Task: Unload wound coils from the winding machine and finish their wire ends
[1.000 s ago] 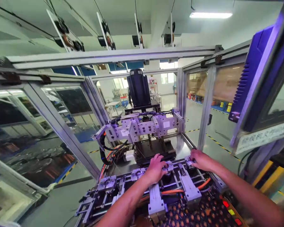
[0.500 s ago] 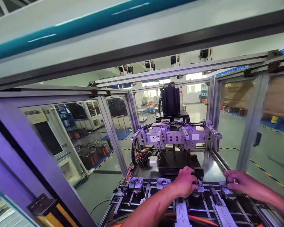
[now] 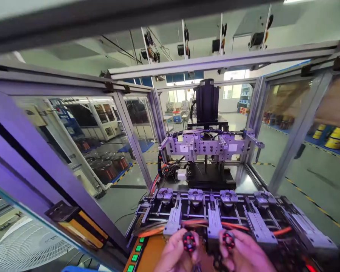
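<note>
My left hand (image 3: 174, 254) is closed around a small round motor stator (image 3: 189, 241), dark with reddish segments, its face turned toward me. A similar stator (image 3: 228, 239) is pinched in my right hand (image 3: 246, 252). Both hands are side by side at the bottom of the view, in front of the machine's near edge. Below the right-hand stator there is something dark that I cannot make out. Beyond my hands, several metal holders (image 3: 195, 195) stand in a row on rails, with grey slide units (image 3: 214, 221) in front of them.
A purple-lit metal head plate (image 3: 204, 149) with a black motor (image 3: 206, 100) rises behind the holders. Aluminium frame posts (image 3: 136, 132) enclose the machine. Green buttons (image 3: 138, 248) line an orange panel at lower left. A white fan (image 3: 31, 245) stands outside, left. Orange cables (image 3: 235, 226) cross the front.
Both hands have drawn back toward me from the two right-hand holders and now hold stators in front of the machine. The camera view has tilted downward relative to the frame's top beam.
</note>
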`<action>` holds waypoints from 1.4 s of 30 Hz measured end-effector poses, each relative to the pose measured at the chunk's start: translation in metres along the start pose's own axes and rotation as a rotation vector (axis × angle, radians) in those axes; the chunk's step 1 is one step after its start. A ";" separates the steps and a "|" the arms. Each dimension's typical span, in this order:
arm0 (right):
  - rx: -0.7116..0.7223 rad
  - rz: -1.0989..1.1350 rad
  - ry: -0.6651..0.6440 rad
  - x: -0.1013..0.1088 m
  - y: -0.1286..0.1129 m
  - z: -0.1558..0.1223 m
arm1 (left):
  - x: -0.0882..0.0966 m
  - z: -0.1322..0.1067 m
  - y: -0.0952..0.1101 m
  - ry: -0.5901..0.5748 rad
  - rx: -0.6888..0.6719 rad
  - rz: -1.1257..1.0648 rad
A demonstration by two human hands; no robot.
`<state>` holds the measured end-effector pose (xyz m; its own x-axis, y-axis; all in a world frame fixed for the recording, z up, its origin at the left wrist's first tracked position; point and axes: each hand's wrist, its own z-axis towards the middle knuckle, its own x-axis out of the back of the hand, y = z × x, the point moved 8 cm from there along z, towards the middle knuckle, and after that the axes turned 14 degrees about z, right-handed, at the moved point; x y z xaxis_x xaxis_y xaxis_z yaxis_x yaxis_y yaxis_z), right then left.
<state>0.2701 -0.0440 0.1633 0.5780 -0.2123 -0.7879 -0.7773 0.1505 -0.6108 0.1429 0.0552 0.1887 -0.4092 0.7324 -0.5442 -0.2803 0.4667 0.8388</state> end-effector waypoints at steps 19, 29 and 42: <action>-0.278 0.336 -0.003 -0.069 0.091 -0.022 | -0.001 -0.080 -0.016 0.191 0.019 -0.325; -0.254 0.371 -0.027 -0.066 0.087 -0.033 | -0.005 -0.086 -0.028 0.230 0.063 -0.335; -0.060 0.065 -0.034 -0.060 0.064 -0.040 | 0.011 -0.090 -0.002 0.436 -0.158 0.262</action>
<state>0.1757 -0.0604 0.1742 0.5328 -0.1709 -0.8288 -0.8266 0.1046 -0.5530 0.0603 0.0178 0.1798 -0.7963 0.5250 -0.3004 -0.2338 0.1909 0.9534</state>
